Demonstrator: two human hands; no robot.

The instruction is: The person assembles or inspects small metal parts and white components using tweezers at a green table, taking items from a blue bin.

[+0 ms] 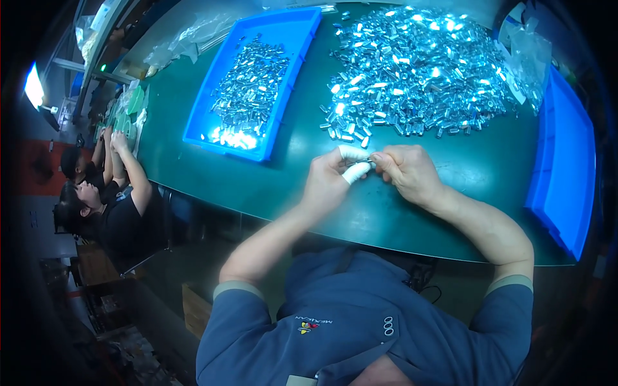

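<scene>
My left hand [331,172], with white coverings on its thumb and a finger, meets my right hand [409,170] over the green table. Between their fingertips is a small metal part, mostly hidden by the fingers. Both hands are closed in a pinch on it. Just beyond them lies a wide heap of small shiny metal pieces [418,77], short and tube-like. To the left, a blue tray [272,138] holds a smaller pile of similar metal pieces [251,83].
Another blue tray [563,167] stands tilted at the table's right edge. Clear plastic bags [528,58] lie behind it, and more plastic wrap [193,35] is at the far left. Two people [109,199] work farther along the green table [193,174].
</scene>
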